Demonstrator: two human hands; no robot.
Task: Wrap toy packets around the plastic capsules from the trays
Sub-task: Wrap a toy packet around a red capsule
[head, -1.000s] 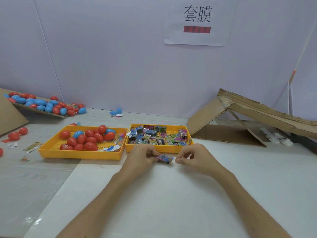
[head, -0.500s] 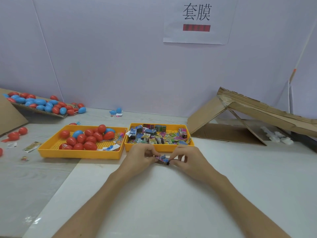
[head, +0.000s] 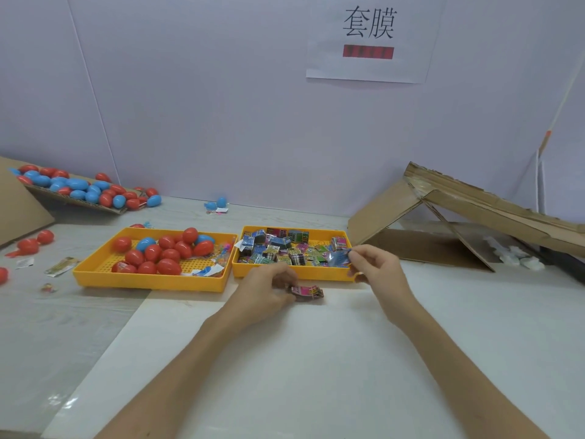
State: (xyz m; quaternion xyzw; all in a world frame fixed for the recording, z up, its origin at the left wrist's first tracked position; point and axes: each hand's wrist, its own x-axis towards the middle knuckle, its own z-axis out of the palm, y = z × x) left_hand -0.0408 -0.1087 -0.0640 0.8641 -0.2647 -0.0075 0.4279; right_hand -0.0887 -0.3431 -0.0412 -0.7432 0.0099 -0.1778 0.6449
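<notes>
White tabletop (head: pixel 316 359), pale wall (head: pixel 190 106), paper sign (head: pixel 368 36) up top, cardboard lean-to (head: pixel 474 210) at right. Two yellow trays side by side: left tray (head: pixel 152 282) holds red/blue capsules (head: pixel 167 255), right tray (head: pixel 323 274) toy packets (head: pixel 278 248). Left hand (head: pixel 269 289) pinches pink packet (head: pixel 308 292) lying on tabletop just in front. Right hand (head: pixel 376 267) pinches blue packet (head: pixel 338 257) over right tray's near corner. Left fingertips mostly hidden.

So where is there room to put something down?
Bare: the white sheet between the forearms, and its stretch right of the right hand holding a blue packet, before the cardboard ramp. Crowded: the capsule tray, the packet tray, the spot near the left hand with its pink packet, and the back-left corner strewn with capsules.
</notes>
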